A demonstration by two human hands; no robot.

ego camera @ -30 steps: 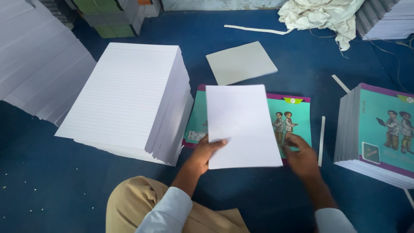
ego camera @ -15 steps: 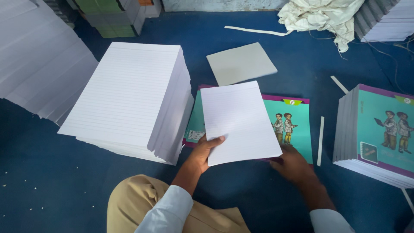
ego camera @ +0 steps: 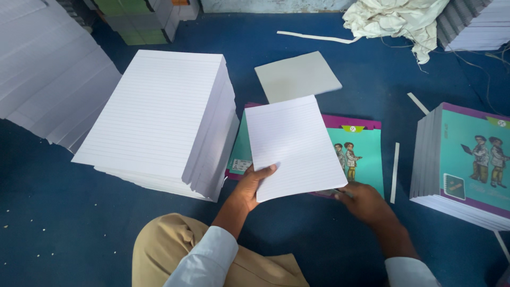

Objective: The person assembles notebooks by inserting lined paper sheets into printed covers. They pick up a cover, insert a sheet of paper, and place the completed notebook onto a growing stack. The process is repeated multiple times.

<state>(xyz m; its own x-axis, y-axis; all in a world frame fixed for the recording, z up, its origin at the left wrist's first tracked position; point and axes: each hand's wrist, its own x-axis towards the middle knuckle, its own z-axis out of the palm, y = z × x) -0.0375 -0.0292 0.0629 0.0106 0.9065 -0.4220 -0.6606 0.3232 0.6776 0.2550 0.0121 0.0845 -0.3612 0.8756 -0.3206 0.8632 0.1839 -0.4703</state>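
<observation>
Thin sheaf of white ruled paper (ego camera: pixel 292 146) at frame centre, left hand (ego camera: pixel 252 186) pinching its lower left corner, right hand (ego camera: pixel 366 204) fingers curled at its lower right edge, over teal and purple illustrated cover (ego camera: pixel 361 154), tall stack of ruled white sheets (ego camera: pixel 159 119) left, pile of finished teal notebooks (ego camera: pixel 467 165) right, blue floor (ego camera: pixel 64 228)

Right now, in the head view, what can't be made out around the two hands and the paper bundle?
- Right hand: fingertips tucked under the ruled paper bundle, so its grip is hidden.
- Teal cover: middle hidden by the bundle; whether it is one sheet or several cannot be told.
- Left hand: only the thumb lies on top, fingers underneath.
- Stack of covered books: cut off by the right edge.
- Sheet count of the tall ruled stack: too fine.
</observation>
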